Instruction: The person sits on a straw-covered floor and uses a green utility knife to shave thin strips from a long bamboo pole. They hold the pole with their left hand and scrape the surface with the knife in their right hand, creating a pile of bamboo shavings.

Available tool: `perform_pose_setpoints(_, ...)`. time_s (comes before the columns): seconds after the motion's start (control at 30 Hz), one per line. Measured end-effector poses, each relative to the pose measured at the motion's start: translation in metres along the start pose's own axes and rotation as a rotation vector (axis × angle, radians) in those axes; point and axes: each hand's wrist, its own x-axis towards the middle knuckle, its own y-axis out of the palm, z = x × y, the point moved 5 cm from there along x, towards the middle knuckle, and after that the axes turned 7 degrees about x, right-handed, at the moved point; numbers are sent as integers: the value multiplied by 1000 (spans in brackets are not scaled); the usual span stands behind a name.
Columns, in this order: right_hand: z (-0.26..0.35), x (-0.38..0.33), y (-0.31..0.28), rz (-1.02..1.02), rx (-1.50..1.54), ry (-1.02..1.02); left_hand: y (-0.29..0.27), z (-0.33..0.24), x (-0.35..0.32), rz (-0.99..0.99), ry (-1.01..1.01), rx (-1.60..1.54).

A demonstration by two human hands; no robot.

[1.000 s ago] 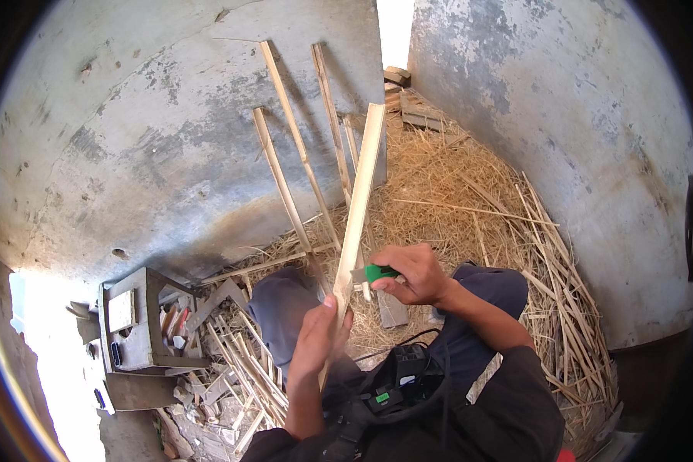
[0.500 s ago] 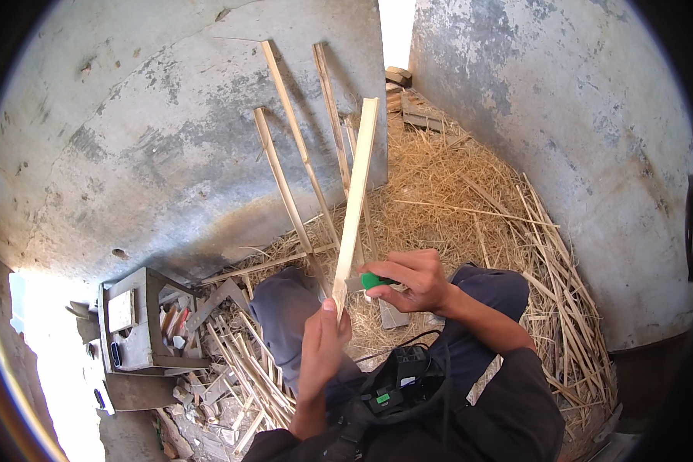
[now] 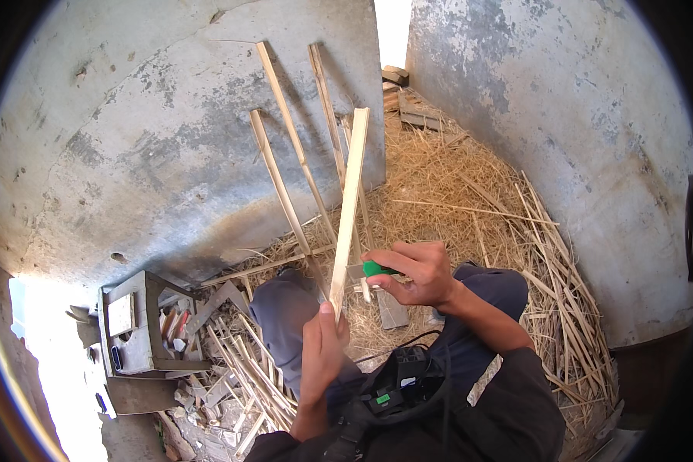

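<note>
A pale split strip of wood or bamboo (image 3: pixel 350 200) slants up and away between my knees. My left hand (image 3: pixel 323 346) is closed around its lower end, the thumb along the near side. In my right hand (image 3: pixel 423 276) is a green-handled knife (image 3: pixel 376 269), fingers and thumb wrapped over the handle. Its short blade points left and meets the strip's right edge, above my left hand. The blade's tip is hidden at the strip. Several other long strips (image 3: pixel 294 138) lean against the wall just beyond.
A worn wall (image 3: pixel 131 154) rises on the left, another (image 3: pixel 547 100) on the right. Straw-like shavings (image 3: pixel 431 173) cover the floor ahead. Long thin strips (image 3: pixel 570 308) lie piled on the right. A small wooden stool (image 3: pixel 135 331) holding odds and ends sits at the left, beside more strips (image 3: pixel 258 369).
My right hand with the knife has moved slightly up and away along the strip. The strip's far end has shifted a little left and nearer.
</note>
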Motion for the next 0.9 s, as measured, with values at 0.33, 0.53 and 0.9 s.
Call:
perform_pose_setpoints(0.33,-8,3,-2,-22,-51,32,-7,22,-5,20,-4,47)
perform_pose_setpoints(0.53,-5,6,-3,15,-104,13,-12,21,-8,36,-23,94)
perform_pose_setpoints(0.9,-71,5,-55,-318,1,331,-4,36,-33,139,-20,190)
